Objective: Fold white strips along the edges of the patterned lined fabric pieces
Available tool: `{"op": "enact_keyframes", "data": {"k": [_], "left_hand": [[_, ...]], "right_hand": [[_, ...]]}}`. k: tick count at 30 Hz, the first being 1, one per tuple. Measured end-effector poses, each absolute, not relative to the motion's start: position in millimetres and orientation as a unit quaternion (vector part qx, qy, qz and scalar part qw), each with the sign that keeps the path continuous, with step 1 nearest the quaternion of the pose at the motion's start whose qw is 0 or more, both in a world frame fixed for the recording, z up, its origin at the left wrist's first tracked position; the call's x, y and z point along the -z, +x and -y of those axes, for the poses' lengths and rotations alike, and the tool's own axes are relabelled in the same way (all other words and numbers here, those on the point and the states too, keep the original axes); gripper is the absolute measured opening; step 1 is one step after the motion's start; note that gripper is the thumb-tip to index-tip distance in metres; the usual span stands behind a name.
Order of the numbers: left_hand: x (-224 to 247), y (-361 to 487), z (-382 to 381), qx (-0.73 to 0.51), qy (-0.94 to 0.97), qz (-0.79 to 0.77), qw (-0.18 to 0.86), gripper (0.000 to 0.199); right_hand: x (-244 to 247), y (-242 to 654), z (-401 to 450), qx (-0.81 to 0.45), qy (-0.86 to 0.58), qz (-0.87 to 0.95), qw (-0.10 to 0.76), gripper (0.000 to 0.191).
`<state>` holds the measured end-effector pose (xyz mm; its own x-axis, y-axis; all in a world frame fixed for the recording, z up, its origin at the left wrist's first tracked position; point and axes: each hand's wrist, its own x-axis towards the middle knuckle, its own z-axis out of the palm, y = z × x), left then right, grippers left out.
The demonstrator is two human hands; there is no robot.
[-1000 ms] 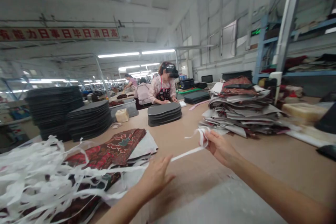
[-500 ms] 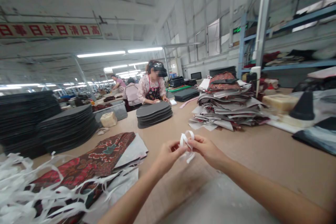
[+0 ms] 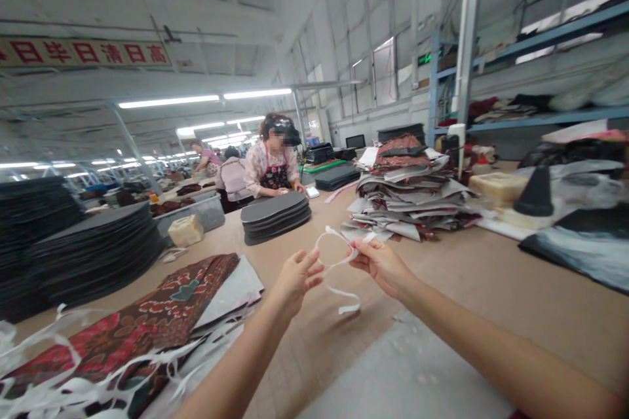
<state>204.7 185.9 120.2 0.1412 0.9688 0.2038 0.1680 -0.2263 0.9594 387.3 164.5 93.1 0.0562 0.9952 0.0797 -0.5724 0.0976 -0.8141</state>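
A thin white strip [image 3: 335, 266] hangs in a loop between my hands, above the brown table [image 3: 442, 288], with one end dangling below. My left hand [image 3: 296, 279] pinches the loop's left side between thumb and forefinger, its other fingers partly spread. On the right, my right hand [image 3: 381, 266] is closed on the strip's other side. Patterned brown and red fabric [image 3: 181, 304] lies on grey sheets at the left, with a tangle of white strips [image 3: 118, 380] over its near part.
Dark oval pads [image 3: 275, 217] are stacked ahead, near a person [image 3: 275, 160] across the table. Larger dark stacks [image 3: 98, 249] stand left. A tall pile of fabric pieces [image 3: 410, 193] is at the right, near a black cone [image 3: 534, 193] and yellowish block [image 3: 496, 188].
My hands have moved apart, and the bunched white strip has opened into a wider loop with a hanging tail. The view has shifted to the right.
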Motion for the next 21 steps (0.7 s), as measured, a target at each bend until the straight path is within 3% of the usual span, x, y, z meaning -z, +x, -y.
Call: {"op": "enact_keyframes", "data": {"k": [4,8,14,21], "left_hand": [[-115,212,-171,-0.477,0.692,-0.448,0.305,0.028],[-117,216,-172,-0.417,0.757,-0.424,0.272,0.016],[-132,164,-227,-0.426,0.704,-0.537,0.185,0.04],[-133,102,-243,-0.296,0.688,-0.66,0.052,0.018]], "right_hand": [[-91,378,-157,-0.56,-0.321,0.398,0.652,0.029],[-93,378,-157,-0.571,-0.302,0.428,0.632,0.029],[-98,424,-176,-0.556,-0.319,0.289,0.711,0.008],[-108,442,-177,-0.534,-0.329,0.286,0.725,0.012]]}}
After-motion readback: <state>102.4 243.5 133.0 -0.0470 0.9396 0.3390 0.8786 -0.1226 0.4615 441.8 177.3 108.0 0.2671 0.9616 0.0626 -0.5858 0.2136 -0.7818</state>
